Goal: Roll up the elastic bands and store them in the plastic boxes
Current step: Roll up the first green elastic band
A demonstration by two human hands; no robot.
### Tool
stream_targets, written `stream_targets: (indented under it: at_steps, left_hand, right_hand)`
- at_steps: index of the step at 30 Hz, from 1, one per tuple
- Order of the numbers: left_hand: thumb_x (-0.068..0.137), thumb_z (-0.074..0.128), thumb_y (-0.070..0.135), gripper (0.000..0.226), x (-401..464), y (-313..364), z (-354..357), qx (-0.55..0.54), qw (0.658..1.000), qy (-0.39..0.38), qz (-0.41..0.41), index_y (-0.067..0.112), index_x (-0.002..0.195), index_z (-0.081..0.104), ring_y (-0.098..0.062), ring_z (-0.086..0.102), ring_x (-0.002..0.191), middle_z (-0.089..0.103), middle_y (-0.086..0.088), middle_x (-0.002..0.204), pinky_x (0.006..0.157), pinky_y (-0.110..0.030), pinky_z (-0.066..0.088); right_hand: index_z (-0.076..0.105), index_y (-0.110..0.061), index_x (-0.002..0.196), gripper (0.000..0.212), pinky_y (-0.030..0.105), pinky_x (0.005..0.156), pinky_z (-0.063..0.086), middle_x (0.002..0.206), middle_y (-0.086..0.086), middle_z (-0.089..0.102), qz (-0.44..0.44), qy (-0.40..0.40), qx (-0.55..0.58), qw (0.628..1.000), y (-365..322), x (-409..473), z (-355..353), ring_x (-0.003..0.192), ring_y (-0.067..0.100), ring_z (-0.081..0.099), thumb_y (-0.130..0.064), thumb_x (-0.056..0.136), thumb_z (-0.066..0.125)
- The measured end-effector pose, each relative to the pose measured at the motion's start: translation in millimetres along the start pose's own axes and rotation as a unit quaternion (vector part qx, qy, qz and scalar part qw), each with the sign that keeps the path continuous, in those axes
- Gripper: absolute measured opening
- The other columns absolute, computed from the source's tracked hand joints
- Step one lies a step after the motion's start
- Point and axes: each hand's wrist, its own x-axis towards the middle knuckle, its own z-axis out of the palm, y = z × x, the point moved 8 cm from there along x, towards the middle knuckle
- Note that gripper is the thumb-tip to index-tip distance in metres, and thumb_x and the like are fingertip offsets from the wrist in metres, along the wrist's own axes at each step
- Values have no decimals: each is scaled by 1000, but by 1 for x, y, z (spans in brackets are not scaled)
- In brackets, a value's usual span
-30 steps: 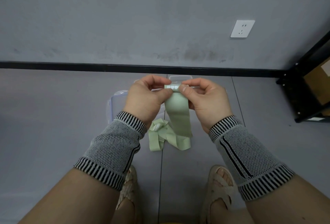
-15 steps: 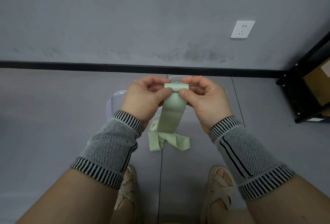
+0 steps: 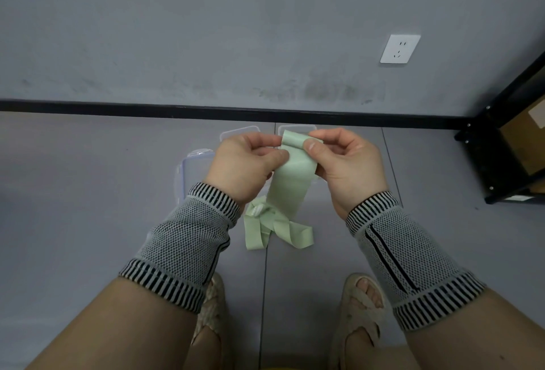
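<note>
At frame centre the folded top end of the green elastic band (image 3: 295,169) is pinched between the left hand (image 3: 244,163) and right hand (image 3: 348,163). Its length hangs downward to a heap on the floor (image 3: 88,192), so rolling must be fed from below.

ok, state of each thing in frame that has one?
left hand: pinching the band's top end
right hand: pinching the same end
green elastic band: top end folded over, rest hanging unrolled, tail heaped on the floor
plastic boxes: on the floor behind the hands, mostly hidden; open or lidded unclear
wall socket: nothing plugged in
</note>
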Motion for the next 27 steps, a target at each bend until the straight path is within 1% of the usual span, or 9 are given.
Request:
stream_targets:
  at_steps: [2, 4, 6, 11, 13, 16, 20, 24, 27]
  left_hand:
    - [85, 62, -1, 16, 0, 1, 0, -24, 1000, -8, -10, 5, 99, 67, -17, 64, 73, 70, -10, 81, 71, -30, 56]
    - [86, 59, -2, 15, 0, 1, -2, -45, 999, -11, -16, 5, 97, 66, -21, 66, 76, 70, -12, 84, 78, -33, 56]
    - [86, 59, -2, 17, -1, 3, -4, -57, 998, -13, -14, 5, 99, 66, -21, 65, 75, 70, -13, 84, 77, -32, 55]
    - [85, 59, -2, 22, 1, 0, -6, -87, 996, -9, -28, 9, 102, 67, -24, 60, 78, 67, -18, 87, 76, -31, 52]
    - [84, 61, -2, 19, 0, 0, -5, -92, 995, -8, -30, 12, 95, 68, -26, 55, 79, 65, -17, 86, 75, -32, 49]
    - [82, 67, 6, 8, -1, 1, -4, -98, 995, 5, -29, 14, 82, 67, -21, 57, 73, 65, -9, 74, 70, -29, 49]
    - [82, 67, 6, 7, 0, 0, -7, -95, 995, 19, -23, 12, 82, 65, -24, 56, 74, 64, -8, 71, 70, -31, 48]
    - [83, 65, 1, 11, 0, 2, -10, -103, 994, 18, -12, 12, 84, 63, -23, 52, 71, 63, -7, 68, 64, -27, 46]
    - [82, 65, -2, 15, -1, 3, -10, -95, 995, 14, -1, 13, 84, 63, -18, 55, 65, 67, -2, 64, 62, -26, 46]
  right_hand:
    - [66, -15, 82, 14, 44, 75, 58, 83, 16, 69, -4, -4, -1, 1000, -1, -1, 2, 75, 25, 67, -2, 82, 69]
    - [66, -16, 80, 17, 41, 72, 58, 83, 16, 68, -12, -7, -2, 1000, -3, -2, 3, 74, 23, 66, 0, 82, 69]
    - [66, -17, 80, 19, 39, 72, 58, 85, 17, 67, -27, -12, -14, 999, -5, -2, 5, 76, 23, 65, 2, 80, 69]
    - [66, -20, 77, 25, 31, 74, 56, 83, 4, 69, -53, -24, -42, 997, -6, -3, 9, 78, 17, 66, 5, 78, 69]
    - [65, -22, 76, 28, 30, 75, 57, 84, 3, 69, -61, -25, -57, 996, -7, -4, 10, 80, 18, 66, 6, 78, 69]
    - [64, -24, 75, 31, 29, 77, 56, 85, 2, 69, -66, -25, -73, 995, -7, -4, 11, 82, 18, 66, 6, 78, 68]
    - [65, -24, 79, 30, 26, 76, 55, 86, 1, 70, -56, -31, -60, 996, -6, -5, 12, 81, 14, 68, 5, 78, 68]
    - [66, -24, 93, 27, 35, 82, 57, 96, 8, 72, -22, -32, -20, 999, -1, -2, 10, 88, 18, 71, -1, 79, 71]
    - [68, -23, 93, 18, 42, 82, 57, 93, 11, 72, -4, -39, -24, 999, 1, 0, 8, 87, 23, 71, -10, 81, 72]
